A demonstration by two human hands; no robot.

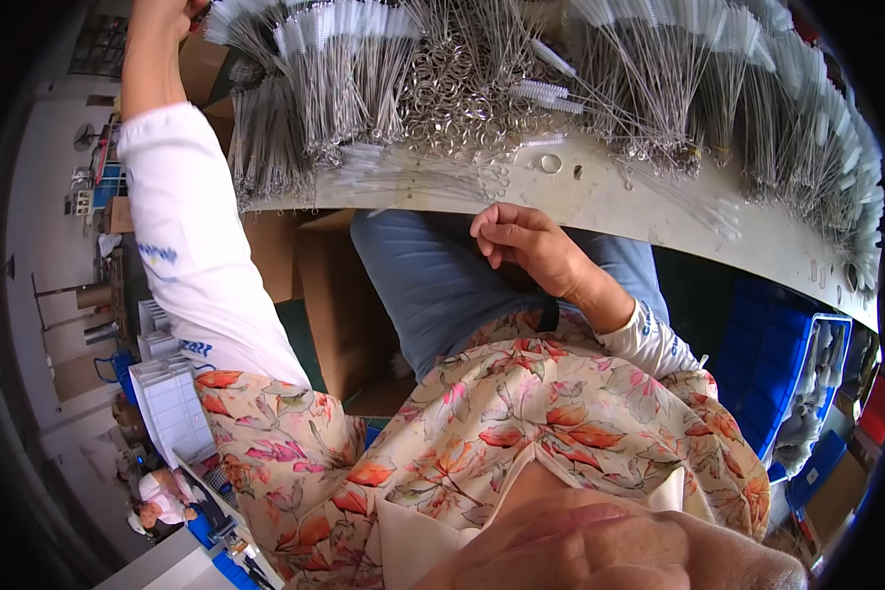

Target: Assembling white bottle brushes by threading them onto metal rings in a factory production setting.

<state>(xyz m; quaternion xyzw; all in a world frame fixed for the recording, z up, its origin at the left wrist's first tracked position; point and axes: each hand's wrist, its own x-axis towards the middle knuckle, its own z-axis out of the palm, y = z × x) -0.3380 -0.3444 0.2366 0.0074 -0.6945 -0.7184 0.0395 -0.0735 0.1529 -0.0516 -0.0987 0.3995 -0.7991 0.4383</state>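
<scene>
Apparently the work in hand is handling slender brushes with white-tipped bristle heads and thin silvery wire stems, alongside a loose heap of shiny round metal rings. To do it well, I would judge, a person should draw one brush at a time by its stem, since the packed wires look apt to snag, and lift rings singly from the near edge of the heap so that none roll off. A light fingertip grip should spare the bristles.

The right hand hangs over the lap, just off the near edge of the pale grey tabletop, its fingers loosely curled and the thumb close to the forefinger; nothing shows in it, though I cannot tell whether something small is pinched there. The left hand reaches far forward and is cut by the upper border, so its grip cannot be told. It is near the left-hand brush bundles, with the ring heap well off to its right.

From the right hand, the heap lies ahead and slightly left. One stray silvery ring sits apart on the tabletop, nearer that hand.
</scene>
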